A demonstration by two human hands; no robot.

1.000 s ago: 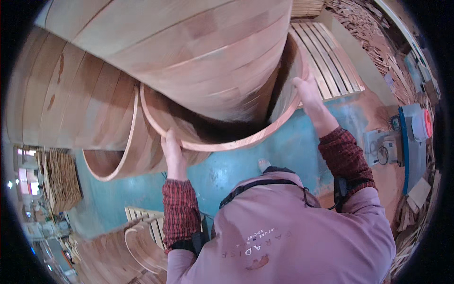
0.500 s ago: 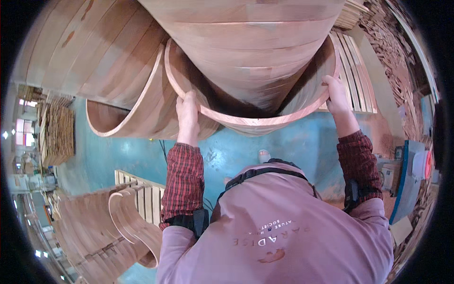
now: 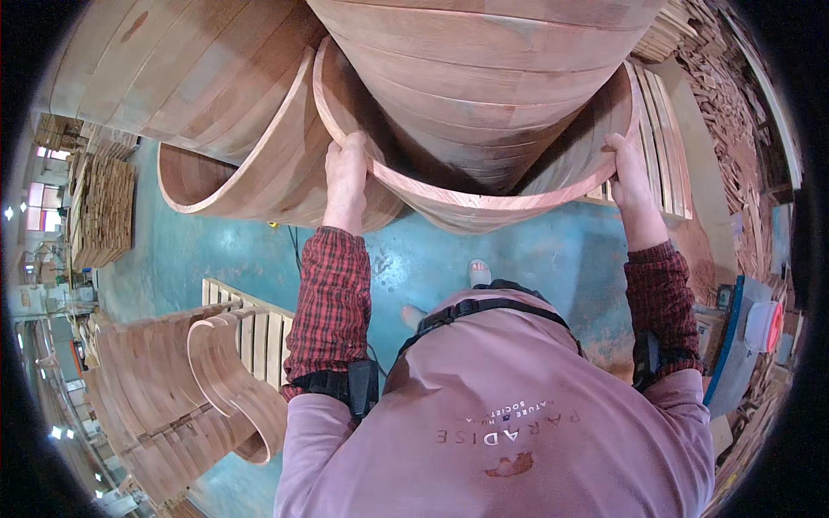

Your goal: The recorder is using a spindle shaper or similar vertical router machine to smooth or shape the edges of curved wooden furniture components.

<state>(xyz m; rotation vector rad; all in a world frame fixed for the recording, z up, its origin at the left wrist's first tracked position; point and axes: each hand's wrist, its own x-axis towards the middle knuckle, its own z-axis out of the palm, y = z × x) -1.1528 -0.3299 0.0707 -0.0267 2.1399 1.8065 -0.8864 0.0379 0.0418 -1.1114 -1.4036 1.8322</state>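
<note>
A large U-shaped wooden shell (image 3: 484, 201), made of joined reddish-brown strips, hangs open toward me with its curved rim nearest. My left hand (image 3: 347, 173) is closed around the left side of that rim. On the right side, my right hand (image 3: 630, 168) grips the same rim, thumb inside the edge. Within the curve lies another big rounded wooden panel (image 3: 492, 73), reaching out of the top of the view. Beside my left hand, a similar curved shell (image 3: 289, 177) stands close against the held one. Fingers under the rim are partly hidden.
A slatted wooden pallet (image 3: 678, 164) sits beyond my right hand, with wood scraps (image 3: 734, 129) behind. Stacked boards (image 3: 102, 207) stand far left. Curved wooden pieces (image 3: 155, 371) and a slatted rack (image 3: 272, 332) are lower left. A blue-edged board (image 3: 734, 354) stands at right.
The shells, both hands and the surroundings sit higher in the picture, and the held shell slightly further right. Both hands keep their hold on the rim.
</note>
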